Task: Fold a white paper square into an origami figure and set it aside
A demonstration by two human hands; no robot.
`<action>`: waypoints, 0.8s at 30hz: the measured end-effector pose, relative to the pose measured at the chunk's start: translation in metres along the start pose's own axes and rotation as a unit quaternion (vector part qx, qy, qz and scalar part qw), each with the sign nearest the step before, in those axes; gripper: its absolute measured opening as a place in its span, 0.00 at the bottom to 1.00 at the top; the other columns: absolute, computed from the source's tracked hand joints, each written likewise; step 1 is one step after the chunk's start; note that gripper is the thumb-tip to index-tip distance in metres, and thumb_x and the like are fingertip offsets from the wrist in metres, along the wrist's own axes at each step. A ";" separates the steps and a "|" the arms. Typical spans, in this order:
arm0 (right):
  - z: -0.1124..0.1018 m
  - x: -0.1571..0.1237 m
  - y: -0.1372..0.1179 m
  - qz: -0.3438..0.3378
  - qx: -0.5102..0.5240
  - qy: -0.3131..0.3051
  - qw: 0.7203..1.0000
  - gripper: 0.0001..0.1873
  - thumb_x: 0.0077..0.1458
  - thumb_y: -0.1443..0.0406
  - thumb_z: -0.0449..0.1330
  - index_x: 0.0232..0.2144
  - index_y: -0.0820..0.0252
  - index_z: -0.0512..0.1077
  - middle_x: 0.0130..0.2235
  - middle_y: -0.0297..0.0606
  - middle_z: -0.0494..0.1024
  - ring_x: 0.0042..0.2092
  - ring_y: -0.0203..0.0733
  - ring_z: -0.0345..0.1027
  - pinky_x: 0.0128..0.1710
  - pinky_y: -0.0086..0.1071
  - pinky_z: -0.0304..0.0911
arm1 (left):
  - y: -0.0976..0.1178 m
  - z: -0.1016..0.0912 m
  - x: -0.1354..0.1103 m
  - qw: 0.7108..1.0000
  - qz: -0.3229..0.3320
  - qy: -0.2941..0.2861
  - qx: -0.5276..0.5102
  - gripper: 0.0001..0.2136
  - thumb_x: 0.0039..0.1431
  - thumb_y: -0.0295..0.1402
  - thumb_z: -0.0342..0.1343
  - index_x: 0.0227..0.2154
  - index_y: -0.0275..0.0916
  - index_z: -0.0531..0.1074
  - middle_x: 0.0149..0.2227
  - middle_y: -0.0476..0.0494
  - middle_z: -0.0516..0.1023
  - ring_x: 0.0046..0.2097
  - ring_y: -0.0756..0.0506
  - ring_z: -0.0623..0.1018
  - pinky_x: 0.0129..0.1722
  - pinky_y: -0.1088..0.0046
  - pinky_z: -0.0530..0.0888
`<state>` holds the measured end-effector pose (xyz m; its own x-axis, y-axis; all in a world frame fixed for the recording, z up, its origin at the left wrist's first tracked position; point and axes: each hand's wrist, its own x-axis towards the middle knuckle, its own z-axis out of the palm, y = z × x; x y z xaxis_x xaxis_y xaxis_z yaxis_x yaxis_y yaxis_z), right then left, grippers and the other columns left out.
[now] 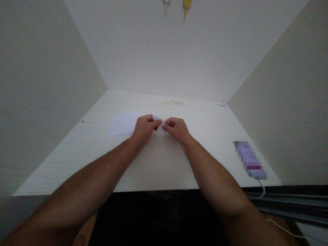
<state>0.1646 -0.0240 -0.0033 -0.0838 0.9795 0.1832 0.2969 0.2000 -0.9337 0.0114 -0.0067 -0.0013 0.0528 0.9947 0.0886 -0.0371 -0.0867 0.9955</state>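
Near the middle of the white tabletop (159, 164), a small piece of white paper (155, 117) is held between both hands. My left hand (145, 127) is closed, pinching it with thumb and fingers. From the other side, my right hand (176, 128) pinches the paper's right end, fingertips close to those of the left. Part of the paper is hidden by the fingers, so its full shape cannot be made out. More white paper (120, 123) lies flat on the table just left of my left hand, which covers its right part.
A blurred-out phone-like device (249, 160) with a white cable (262, 189) lies at the right. A small folded white paper (222, 104) sits in the back right corner. Walls enclose the left, back and right. A yellowish stain (174, 102) marks the table's back.
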 end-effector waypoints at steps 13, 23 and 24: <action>-0.001 0.000 0.000 -0.004 0.020 0.139 0.990 0.05 0.46 0.63 0.61 0.24 0.59 0.72 0.21 0.29 0.70 0.24 0.33 0.61 0.26 0.29 0.59 | 0.003 -0.001 -0.001 1.000 0.013 -0.019 0.018 0.09 0.49 0.34 0.62 0.32 0.34 0.78 0.28 0.42 0.81 0.30 0.46 0.79 0.27 0.72 0.73; 0.002 0.002 -0.003 0.079 0.058 0.120 0.988 0.11 0.45 0.58 0.63 0.24 0.61 0.73 0.20 0.31 0.72 0.21 0.32 0.63 0.22 0.27 0.60 | -0.003 -0.003 -0.004 0.953 0.233 -0.038 0.191 0.20 0.47 0.20 0.49 0.39 0.42 0.80 0.47 0.44 0.80 0.50 0.45 0.77 0.51 0.64 0.76; 0.002 0.003 -0.003 0.081 0.057 0.121 0.988 0.09 0.45 0.59 0.62 0.24 0.61 0.72 0.20 0.31 0.72 0.22 0.33 0.63 0.22 0.27 0.60 | -0.003 -0.003 -0.004 0.958 0.227 -0.041 0.170 0.21 0.46 0.20 0.49 0.41 0.41 0.79 0.49 0.43 0.78 0.49 0.45 0.78 0.48 0.65 0.77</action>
<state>0.1619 -0.0222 -0.0007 0.1899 0.9783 0.0833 0.1774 0.0493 -0.9829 0.0087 -0.0105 -0.0047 0.1873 0.8435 0.5034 0.2511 -0.5365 0.8057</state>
